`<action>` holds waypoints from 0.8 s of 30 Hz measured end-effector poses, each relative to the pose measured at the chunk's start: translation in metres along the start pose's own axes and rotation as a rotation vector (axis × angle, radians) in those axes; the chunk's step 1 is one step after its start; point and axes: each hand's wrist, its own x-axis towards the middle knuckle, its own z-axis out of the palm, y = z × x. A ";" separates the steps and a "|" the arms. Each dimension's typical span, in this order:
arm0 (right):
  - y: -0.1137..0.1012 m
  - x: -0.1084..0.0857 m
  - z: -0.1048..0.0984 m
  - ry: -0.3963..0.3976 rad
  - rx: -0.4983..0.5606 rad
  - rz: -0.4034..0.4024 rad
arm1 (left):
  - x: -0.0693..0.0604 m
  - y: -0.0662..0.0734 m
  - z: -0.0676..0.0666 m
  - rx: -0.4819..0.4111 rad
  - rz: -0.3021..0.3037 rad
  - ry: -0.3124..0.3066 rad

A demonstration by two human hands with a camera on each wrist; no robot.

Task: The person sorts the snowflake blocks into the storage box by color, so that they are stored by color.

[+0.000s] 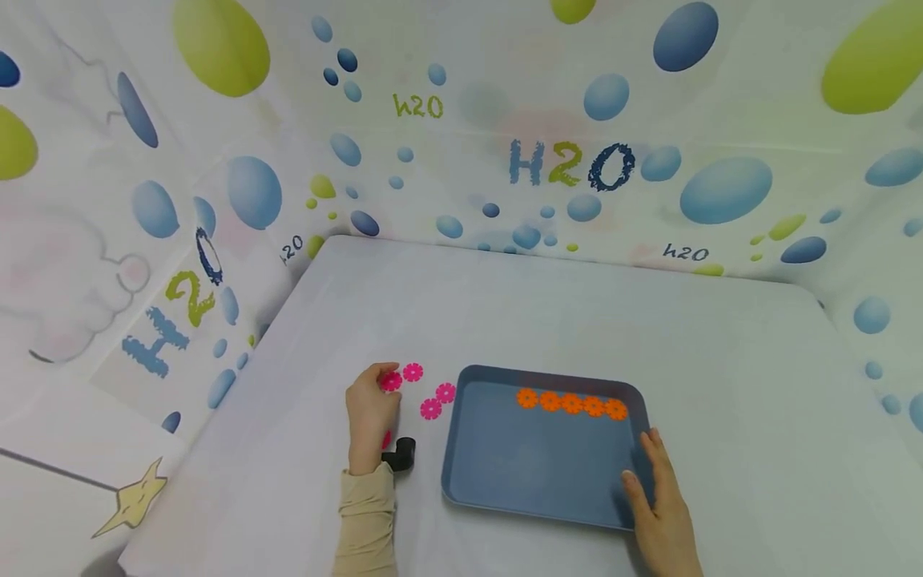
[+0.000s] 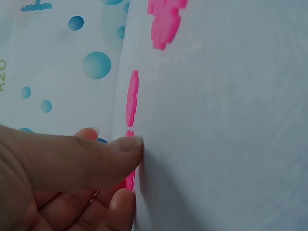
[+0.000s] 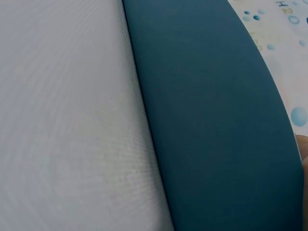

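A pink disc [image 1: 392, 382] is held between thumb and curled fingers by the left grip [image 1: 371, 409], though whether it is raised off the worktop [image 1: 548, 320] cannot quite be told. Just to the right, three loose pink discs [image 1: 430, 409], round and without a long axis, are passed before the blue-grey tray [image 1: 537, 465] is reached, its longer sides set roughly left to right. The tray's right edge is touched by the right grip [image 1: 665, 503], fingers extended, well apart from the pink discs.
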 end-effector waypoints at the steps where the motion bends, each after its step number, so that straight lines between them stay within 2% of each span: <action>1: 0.000 0.000 0.000 0.001 -0.001 0.002 | 0.000 0.001 0.000 0.002 0.001 -0.002; 10: -0.001 0.000 0.000 -0.005 -0.004 0.010 | 0.001 0.005 -0.002 0.018 -0.015 -0.046; 16: -0.001 0.000 0.000 -0.011 -0.003 0.002 | 0.001 0.006 -0.005 0.032 -0.047 -0.085; 24: -0.001 0.000 -0.001 -0.012 -0.003 0.002 | 0.003 0.003 -0.012 0.074 -0.087 -0.181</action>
